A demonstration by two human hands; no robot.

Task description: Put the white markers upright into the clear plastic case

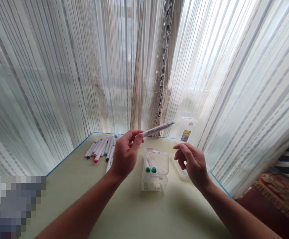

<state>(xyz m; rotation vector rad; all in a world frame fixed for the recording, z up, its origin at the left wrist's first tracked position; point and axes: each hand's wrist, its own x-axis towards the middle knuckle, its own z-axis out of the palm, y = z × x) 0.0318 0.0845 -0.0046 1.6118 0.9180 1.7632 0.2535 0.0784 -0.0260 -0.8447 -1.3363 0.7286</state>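
My left hand (126, 151) is closed around the lower end of a white marker (158, 129), raised above the table. The marker slants up to the right and its far end is dark. My right hand (191, 162) hovers to the right with loosely curled fingers, apart from one another and with nothing visible in them. Between the hands stands an open clear plastic case (154, 186). Inside it lie two white markers with green ends (151, 169). Behind my left hand, several white markers (100, 150) with coloured ends lie in a loose pile, partly hidden by that hand.
A clear plastic box (185, 127) with a yellow label stands at the table's back right. Another clear plastic piece (181, 171) lies partly behind my right hand. The pale green table (134, 215) has a blue edge. Striped sheer curtains (104, 73) hang close behind it.
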